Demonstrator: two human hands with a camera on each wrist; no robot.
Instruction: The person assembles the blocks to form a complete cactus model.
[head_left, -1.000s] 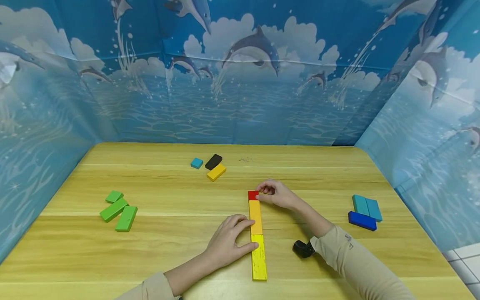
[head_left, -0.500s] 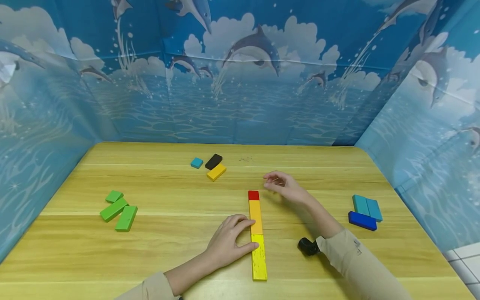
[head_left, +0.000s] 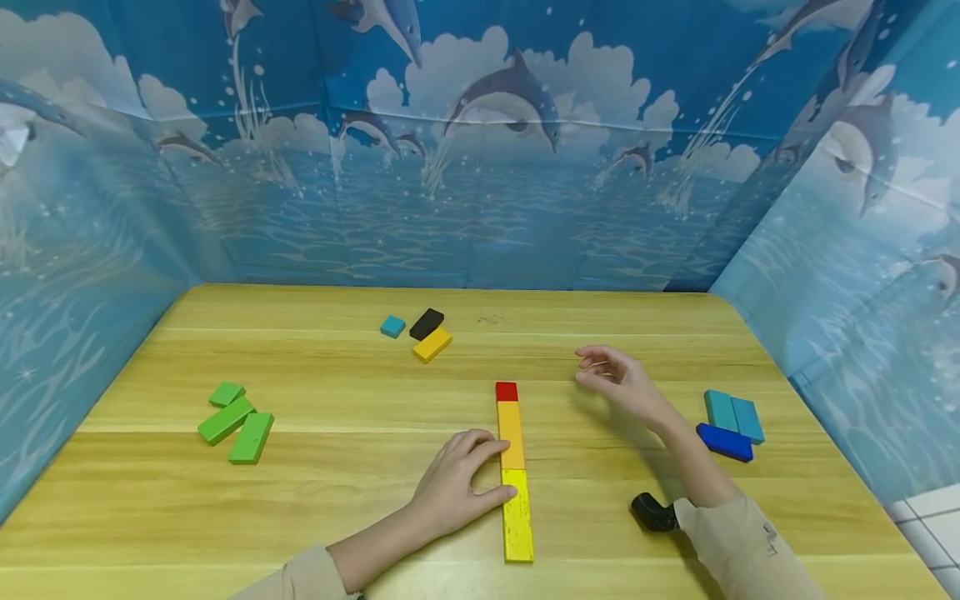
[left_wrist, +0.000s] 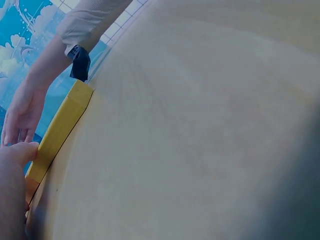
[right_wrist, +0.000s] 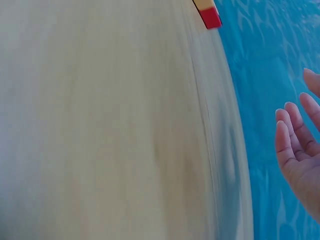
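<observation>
A straight row of blocks lies on the table, end to end. At its far end is a small red block (head_left: 506, 392), then an orange block (head_left: 510, 421), then a yellow stretch (head_left: 518, 525) with worn marks nearest the body. My left hand (head_left: 456, 483) rests along the row's left side, fingertip at the orange block and thumb on the yellow. In the left wrist view the thumb (left_wrist: 29, 150) touches the yellow side. My right hand (head_left: 621, 382) is above the table, right of the row, fingers loosely bent around nothing; the right wrist view shows these fingers (right_wrist: 295, 130) apart from the red block (right_wrist: 212, 19).
Several green blocks (head_left: 251, 438) lie at the left. Toward the back are a small teal block (head_left: 392, 327), a black block (head_left: 427, 323) and a yellow-orange block (head_left: 432, 344). Teal blocks (head_left: 722, 410) and a dark blue block (head_left: 723, 442) lie at the right. A dolphin-print curtain (head_left: 465, 208) surrounds the table.
My right hand has left the red block and moved to the right, away from the row. The left hand and the row have stayed in place.
</observation>
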